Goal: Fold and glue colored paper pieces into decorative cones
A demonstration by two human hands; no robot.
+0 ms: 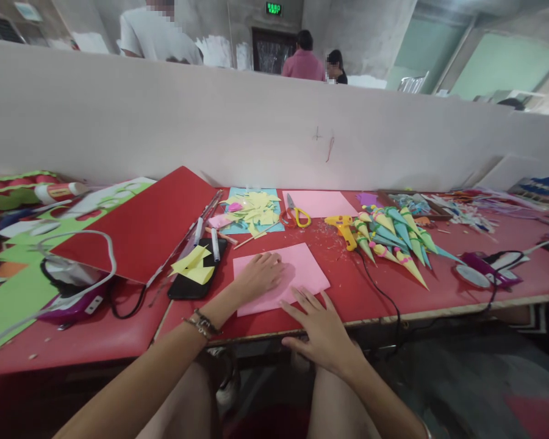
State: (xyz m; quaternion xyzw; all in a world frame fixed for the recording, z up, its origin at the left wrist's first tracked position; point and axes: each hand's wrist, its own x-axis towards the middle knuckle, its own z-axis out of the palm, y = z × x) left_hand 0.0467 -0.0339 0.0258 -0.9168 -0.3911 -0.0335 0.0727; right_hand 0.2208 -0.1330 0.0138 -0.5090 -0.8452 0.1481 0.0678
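Note:
A sheet of pink paper lies at the table's front edge, directly before me. My left hand rests palm down on it, fingers lying on the surface and slightly bent. Over the paper's near right edge, my right hand has its fingers spread, fingertips at the sheet. Left of the paper, yellow paper pieces lie on a black phone, with a white marker beside them. Behind the sheet are scissors with red and yellow handles. A yellow glue gun lies to the right.
Several paper cones are piled right of the glue gun. Yellow scraps cover a blue sheet at the back. A red board leans on the left. Cables and purple power strips lie on both sides. A white partition stands behind.

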